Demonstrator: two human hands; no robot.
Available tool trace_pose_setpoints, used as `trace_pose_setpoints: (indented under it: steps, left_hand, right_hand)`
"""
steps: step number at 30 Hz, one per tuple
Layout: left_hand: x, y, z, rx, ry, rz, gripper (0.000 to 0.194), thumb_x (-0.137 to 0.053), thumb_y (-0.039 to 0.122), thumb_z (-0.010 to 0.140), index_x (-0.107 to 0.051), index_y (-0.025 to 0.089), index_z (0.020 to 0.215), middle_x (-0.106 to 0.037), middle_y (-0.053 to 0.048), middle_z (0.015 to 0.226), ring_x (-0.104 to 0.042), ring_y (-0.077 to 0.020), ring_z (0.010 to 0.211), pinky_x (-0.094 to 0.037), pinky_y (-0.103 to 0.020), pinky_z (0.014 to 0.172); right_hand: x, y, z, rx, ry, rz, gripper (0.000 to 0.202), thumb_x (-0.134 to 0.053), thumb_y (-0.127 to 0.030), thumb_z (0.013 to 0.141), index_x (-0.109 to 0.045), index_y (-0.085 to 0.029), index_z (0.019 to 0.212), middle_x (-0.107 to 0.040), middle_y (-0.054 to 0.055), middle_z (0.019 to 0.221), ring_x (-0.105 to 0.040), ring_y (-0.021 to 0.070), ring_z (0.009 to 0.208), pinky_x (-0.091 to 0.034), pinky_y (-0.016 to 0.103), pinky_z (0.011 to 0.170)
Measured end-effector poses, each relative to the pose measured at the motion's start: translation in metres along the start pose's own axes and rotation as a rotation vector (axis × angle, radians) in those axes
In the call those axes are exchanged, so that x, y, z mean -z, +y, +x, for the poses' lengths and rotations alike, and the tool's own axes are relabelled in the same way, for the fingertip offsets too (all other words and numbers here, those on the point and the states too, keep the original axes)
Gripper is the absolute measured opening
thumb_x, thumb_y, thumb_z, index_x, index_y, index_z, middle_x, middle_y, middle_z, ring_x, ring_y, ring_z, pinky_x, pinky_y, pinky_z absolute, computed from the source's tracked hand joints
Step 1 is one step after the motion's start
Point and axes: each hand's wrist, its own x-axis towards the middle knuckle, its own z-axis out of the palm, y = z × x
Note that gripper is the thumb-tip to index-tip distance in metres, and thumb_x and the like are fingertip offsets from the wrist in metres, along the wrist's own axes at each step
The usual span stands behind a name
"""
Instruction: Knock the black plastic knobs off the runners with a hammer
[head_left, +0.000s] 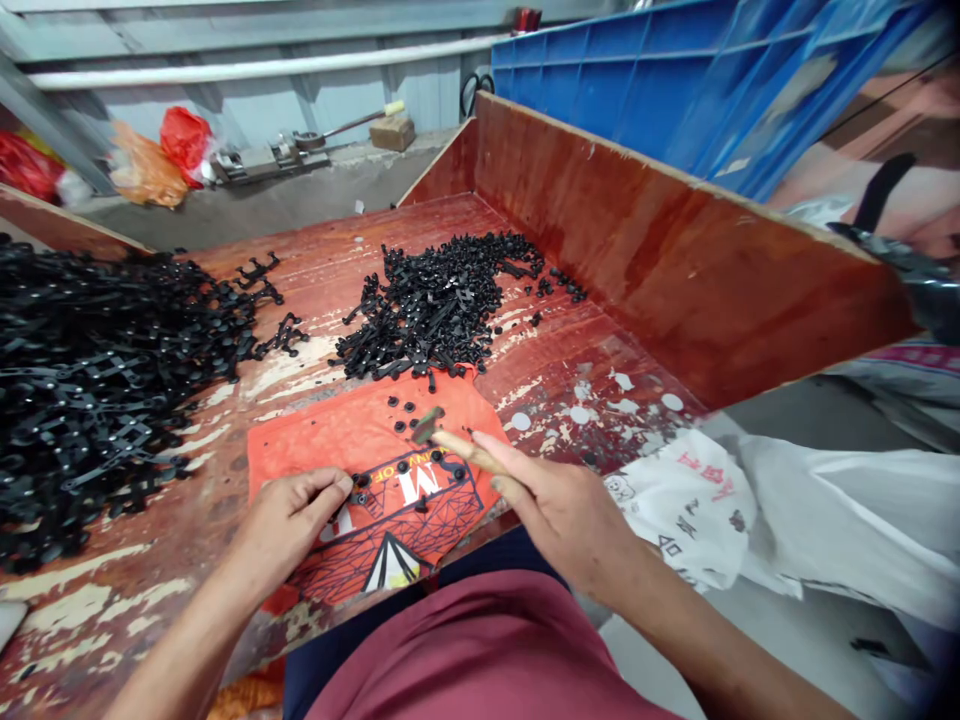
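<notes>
An orange printed cloth (292,445) lies at the near edge of the worktable, with several small black round parts (409,407) scattered on it. My right hand (551,500) is closed around the wooden handle of a small hammer (472,453), whose head is over the cloth. At the cloth's left part, my left hand (304,510) has thumb and forefinger pinched together at a small black part (361,480). Beyond the cloth sits a pile of small black parts (435,305).
A large heap of black linked parts (97,390) covers the table's left side. A wooden side board (660,250) borders the right, with a blue crate (622,90) behind it. A white bag (690,510) lies at the lower right. Metal tools (270,158) stand at the back.
</notes>
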Motion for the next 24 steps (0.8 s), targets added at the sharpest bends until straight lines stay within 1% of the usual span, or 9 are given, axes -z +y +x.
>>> trace_pose_setpoints:
  steps: [3, 6, 9, 12, 16, 18, 20, 24]
  left_hand:
    - [-0.002, 0.005, -0.002, -0.004, 0.028, 0.071, 0.04, -0.044, 0.054, 0.088, -0.057, 0.02, 0.07, -0.051, 0.003, 0.059, -0.048, -0.0154, 0.057, -0.034, -0.025, 0.056]
    - [-0.005, 0.006, -0.002, -0.054, 0.083, 0.148, 0.035, -0.043, 0.046, 0.088, -0.05, 0.021, 0.064, -0.047, 0.003, 0.054, -0.047, -0.0154, 0.055, -0.032, -0.025, 0.055]
    - [-0.007, 0.002, -0.001, -0.098, 0.089, 0.125, 0.033, -0.045, 0.043, 0.088, -0.049, 0.021, 0.063, -0.047, 0.003, 0.054, -0.046, -0.0149, 0.053, -0.03, -0.025, 0.053]
    - [-0.007, -0.001, 0.0, -0.088, 0.061, 0.026, 0.034, -0.048, 0.045, 0.088, -0.055, 0.021, 0.064, -0.048, 0.003, 0.053, -0.045, -0.0145, 0.052, -0.03, -0.024, 0.052]
    - [-0.006, 0.001, 0.002, -0.07, 0.074, -0.087, 0.032, -0.056, 0.047, 0.082, -0.061, 0.02, 0.065, -0.047, 0.004, 0.051, -0.042, -0.0145, 0.052, -0.031, -0.024, 0.051]
    - [-0.005, 0.002, 0.003, -0.071, 0.077, -0.077, 0.033, -0.056, 0.048, 0.081, -0.062, 0.02, 0.065, -0.046, 0.004, 0.05, -0.04, -0.014, 0.051, -0.029, -0.024, 0.05]
    - [-0.004, 0.003, 0.003, -0.068, 0.069, -0.022, 0.036, -0.053, 0.049, 0.083, -0.06, 0.02, 0.063, -0.043, 0.004, 0.05, -0.038, -0.013, 0.05, -0.027, -0.024, 0.049]
    - [-0.004, 0.002, 0.0, -0.065, 0.055, 0.072, 0.041, -0.046, 0.049, 0.087, -0.055, 0.019, 0.062, -0.042, 0.004, 0.049, -0.037, -0.0123, 0.047, -0.023, -0.024, 0.048]
  right_hand:
    - [-0.002, -0.022, 0.011, 0.105, -0.057, 0.088, 0.043, -0.043, -0.031, 0.106, -0.044, -0.032, 0.149, -0.075, 0.002, 0.109, -0.073, 0.0182, 0.088, -0.056, 0.026, 0.075]
    - [-0.007, -0.034, 0.022, 0.151, -0.093, 0.089, 0.042, -0.044, -0.032, 0.106, -0.045, -0.034, 0.148, -0.075, 0.001, 0.111, -0.073, 0.0178, 0.089, -0.056, 0.026, 0.078]
    - [-0.01, -0.035, 0.028, 0.169, -0.101, 0.049, 0.042, -0.043, -0.031, 0.107, -0.044, -0.037, 0.148, -0.073, -0.001, 0.115, -0.073, 0.0162, 0.089, -0.055, 0.025, 0.08]
    - [-0.009, -0.033, 0.029, 0.151, -0.092, -0.005, 0.041, -0.045, -0.031, 0.106, -0.047, -0.036, 0.147, -0.076, -0.001, 0.105, -0.073, 0.0169, 0.086, -0.056, 0.025, 0.076]
    - [-0.006, -0.033, 0.028, 0.162, -0.118, -0.004, 0.04, -0.044, -0.031, 0.106, -0.047, -0.034, 0.147, -0.075, 0.0, 0.107, -0.072, 0.0168, 0.087, -0.055, 0.025, 0.076]
    - [-0.007, -0.035, 0.028, 0.178, -0.122, 0.011, 0.04, -0.043, -0.032, 0.107, -0.047, -0.033, 0.147, -0.075, 0.0, 0.108, -0.072, 0.0166, 0.087, -0.053, 0.025, 0.075]
    - [-0.01, -0.037, 0.028, 0.194, -0.125, 0.01, 0.041, -0.044, -0.03, 0.107, -0.046, -0.032, 0.147, -0.075, 0.001, 0.109, -0.072, 0.0171, 0.087, -0.053, 0.026, 0.075]
    - [-0.014, -0.042, 0.028, 0.188, -0.19, -0.078, 0.042, -0.048, -0.027, 0.105, -0.047, -0.031, 0.147, -0.075, 0.002, 0.103, -0.072, 0.0195, 0.089, -0.052, 0.027, 0.076]
